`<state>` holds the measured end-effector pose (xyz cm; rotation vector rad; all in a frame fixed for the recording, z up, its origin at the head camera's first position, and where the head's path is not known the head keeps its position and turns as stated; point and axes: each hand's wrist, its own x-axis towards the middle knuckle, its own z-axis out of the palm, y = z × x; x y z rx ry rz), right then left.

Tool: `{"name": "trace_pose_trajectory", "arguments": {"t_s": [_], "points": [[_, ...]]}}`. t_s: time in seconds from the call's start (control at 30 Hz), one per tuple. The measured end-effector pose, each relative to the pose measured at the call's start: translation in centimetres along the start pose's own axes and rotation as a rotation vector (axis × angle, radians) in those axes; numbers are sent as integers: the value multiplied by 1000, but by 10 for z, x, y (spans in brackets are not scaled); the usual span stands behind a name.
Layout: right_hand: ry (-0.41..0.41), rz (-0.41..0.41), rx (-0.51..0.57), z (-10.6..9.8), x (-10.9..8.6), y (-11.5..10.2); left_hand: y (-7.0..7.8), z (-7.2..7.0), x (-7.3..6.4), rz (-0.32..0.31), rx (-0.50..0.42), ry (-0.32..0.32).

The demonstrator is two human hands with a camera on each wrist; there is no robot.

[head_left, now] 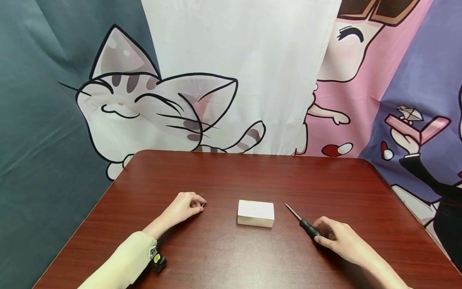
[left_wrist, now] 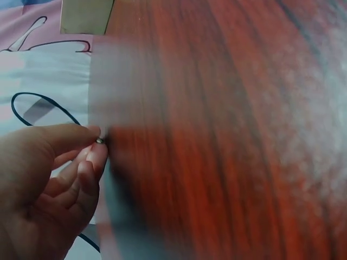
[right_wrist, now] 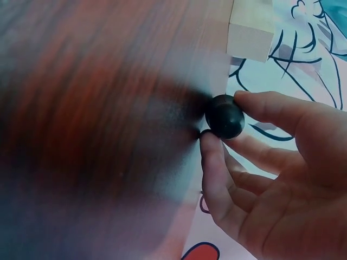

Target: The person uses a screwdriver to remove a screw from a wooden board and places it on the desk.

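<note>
My left hand (head_left: 185,206) is low over the left part of the table, pinching a small metal screw (left_wrist: 100,141) between thumb and fingertips. Only a bit of the screw shows. On the right, my right hand (head_left: 337,237) holds a screwdriver (head_left: 309,228) by its black handle, thumb on one side and fingers on the other. Its metal shaft points away and to the left, toward a pale wooden block (head_left: 255,213). The block lies flat between the two hands, apart from both, with a tiny dark mark on its top face.
The reddish-brown wooden table (head_left: 216,172) has rounded far corners. Behind it hangs a cloth printed with a cartoon cat (head_left: 119,104) and other figures. A small black device (head_left: 157,260) is strapped at the left wrist, by a pale yellow sleeve (head_left: 122,259).
</note>
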<state>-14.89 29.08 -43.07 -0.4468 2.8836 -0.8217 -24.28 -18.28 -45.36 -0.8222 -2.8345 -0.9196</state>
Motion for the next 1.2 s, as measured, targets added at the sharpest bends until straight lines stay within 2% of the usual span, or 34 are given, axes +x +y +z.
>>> {"name": "trace_pose_trajectory", "arguments": {"t_s": [0.27,0.53,0.77,0.9,1.2], "points": [[8,50,-49,1,0,-3,3,0,-2,-48,19,4],[33,32,-71,1,0,-5,3,2,-4,-32,34,10],[23,50,-73,1,0,-4,-2,-2,-7,11,40,-38],[31,51,-71,0,0,-4,-5,-5,-9,14,32,-68],[119,-1,-79,5,-1,-5,-8,-7,-12,-5,19,-99]]}}
